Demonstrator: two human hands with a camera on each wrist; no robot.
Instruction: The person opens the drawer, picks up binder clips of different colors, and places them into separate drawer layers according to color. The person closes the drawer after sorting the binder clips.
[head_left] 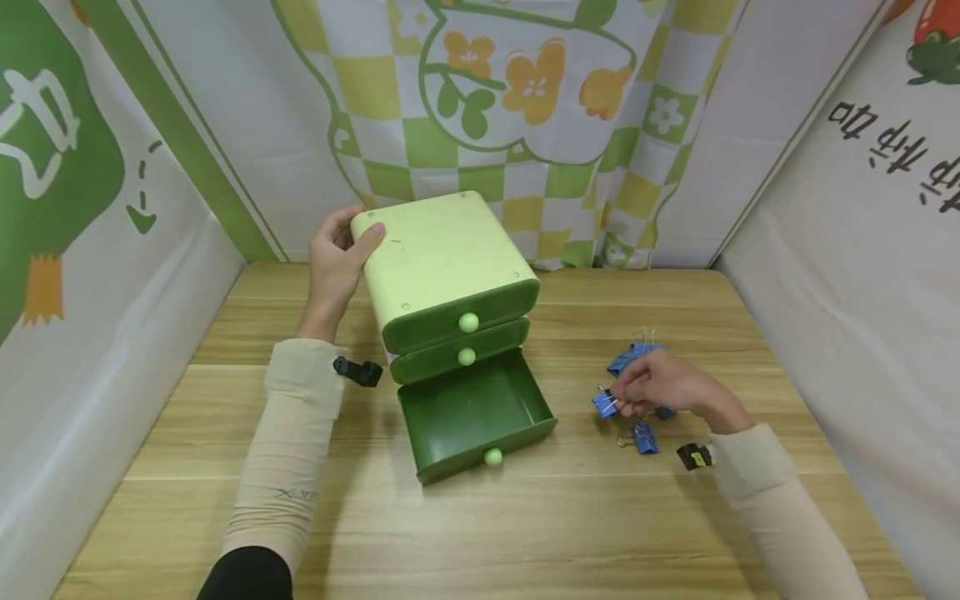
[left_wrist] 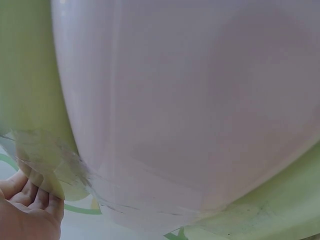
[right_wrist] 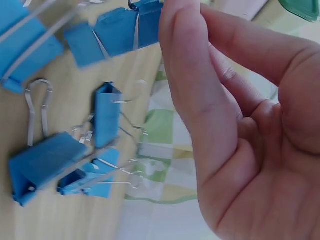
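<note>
A desktop drawer organizer (head_left: 446, 258) has a light green shell and dark green drawers with round knobs. Its bottom drawer (head_left: 450, 421) is pulled out, and I see nothing inside. My left hand (head_left: 333, 262) grips the back left corner, thumb on top; in the left wrist view its fingers curl at the edge beside the pale side panel (left_wrist: 175, 100). My right hand (head_left: 667, 385) pinches a blue binder clip (head_left: 604, 405) just right of the open drawer. More blue binder clips (right_wrist: 47, 162) lie below and around that hand, some partly hidden by it.
The wooden table (head_left: 585, 533) carries everything. A checkered curtain (head_left: 517, 179) hangs directly behind the organizer, and printed white panels (head_left: 840, 242) stand at the sides. One loose binder clip (head_left: 645, 437) lies nearer the front, between the drawer and my right wrist.
</note>
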